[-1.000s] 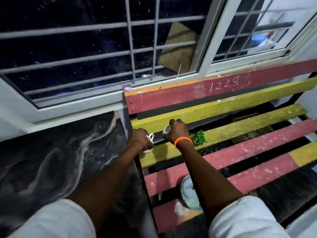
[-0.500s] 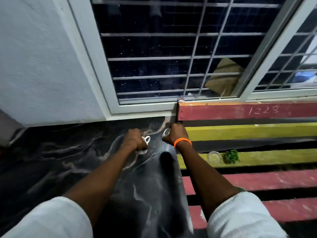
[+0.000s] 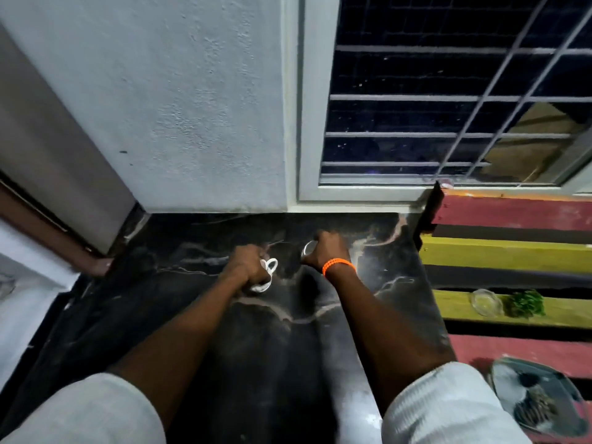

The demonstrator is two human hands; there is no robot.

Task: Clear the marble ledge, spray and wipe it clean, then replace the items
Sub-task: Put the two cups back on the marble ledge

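though blurred, perhaps cups (image 3: pixel 267 274) over ledge (image 3: pixel 320 347)

This looks like a home, probably a balcony or utility corner seen at night: a black marble ledge (image 3: pixel 368 315) meets a rough plastered wall (image 3: pixel 176 107), a barred window (image 3: pixel 448 107) and a painted slatted bench (image 3: pixel 512 254).

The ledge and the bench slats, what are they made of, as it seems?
Ledge: polished dark stone, likely marble, by its pale veins and sheen. Slats: probably wood, painted yellow and red, matte, with worn, chipped paint.
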